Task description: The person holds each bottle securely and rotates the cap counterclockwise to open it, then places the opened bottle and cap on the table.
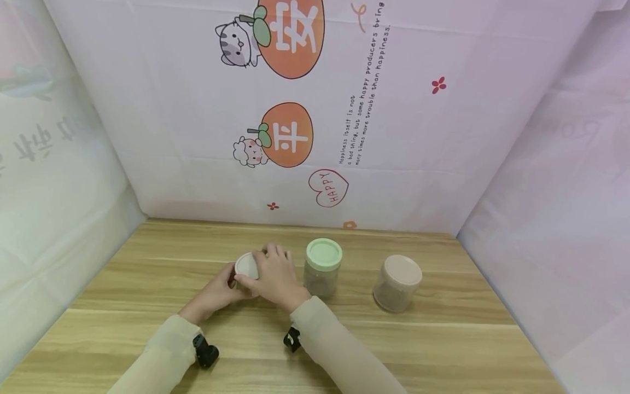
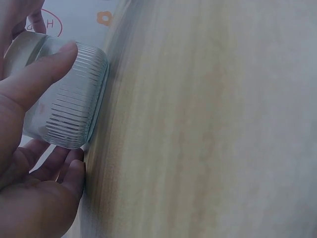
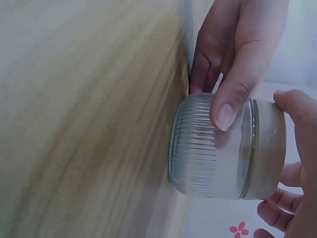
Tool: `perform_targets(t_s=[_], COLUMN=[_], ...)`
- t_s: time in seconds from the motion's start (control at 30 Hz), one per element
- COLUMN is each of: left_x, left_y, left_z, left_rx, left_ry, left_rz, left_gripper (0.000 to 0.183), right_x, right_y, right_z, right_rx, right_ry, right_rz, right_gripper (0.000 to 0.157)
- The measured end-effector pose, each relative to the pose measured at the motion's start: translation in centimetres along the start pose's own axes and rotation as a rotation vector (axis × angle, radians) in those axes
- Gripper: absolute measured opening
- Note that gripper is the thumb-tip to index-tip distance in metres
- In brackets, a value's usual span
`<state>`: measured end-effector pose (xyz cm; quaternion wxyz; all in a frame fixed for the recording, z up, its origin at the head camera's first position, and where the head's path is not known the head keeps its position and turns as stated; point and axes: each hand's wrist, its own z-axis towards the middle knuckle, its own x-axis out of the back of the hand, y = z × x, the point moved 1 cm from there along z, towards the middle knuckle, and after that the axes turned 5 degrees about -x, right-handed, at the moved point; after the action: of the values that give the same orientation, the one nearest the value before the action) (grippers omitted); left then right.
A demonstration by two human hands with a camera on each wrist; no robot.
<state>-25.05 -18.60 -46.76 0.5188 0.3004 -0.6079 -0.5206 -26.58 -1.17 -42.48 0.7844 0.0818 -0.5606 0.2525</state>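
A clear glass jar (image 3: 198,148) with a ribbed lower body stands on the table at centre left in the head view, topped by an off-white lid (image 1: 246,265). My left hand (image 1: 216,294) grips the glass body, its thumb (image 2: 52,64) laid across the side in the left wrist view. On the lid's edge are the thumb and fingers of my right hand (image 1: 275,276), which grips it from the right. Much of the jar is hidden by both hands in the head view.
Just right of my right hand stands a jar with a pale green lid (image 1: 324,254). Farther right is another jar with a beige-pink lid (image 1: 403,270). Printed white cloth (image 1: 403,137) hangs behind the wooden table (image 1: 443,355) and along both sides.
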Motion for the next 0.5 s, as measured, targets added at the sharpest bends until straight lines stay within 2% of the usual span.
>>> perform_targets(t_s=[0.5], left_x=[0.18], left_y=[-0.24], left_z=[0.1], left_rx=[0.028], left_ry=[-0.009], left_rz=[0.004], left_gripper=[0.092], right_x=[0.5], right_y=[0.65], right_z=[0.34], right_rx=[0.068], right_ry=[-0.067], right_rz=[0.106], right_gripper=[0.06])
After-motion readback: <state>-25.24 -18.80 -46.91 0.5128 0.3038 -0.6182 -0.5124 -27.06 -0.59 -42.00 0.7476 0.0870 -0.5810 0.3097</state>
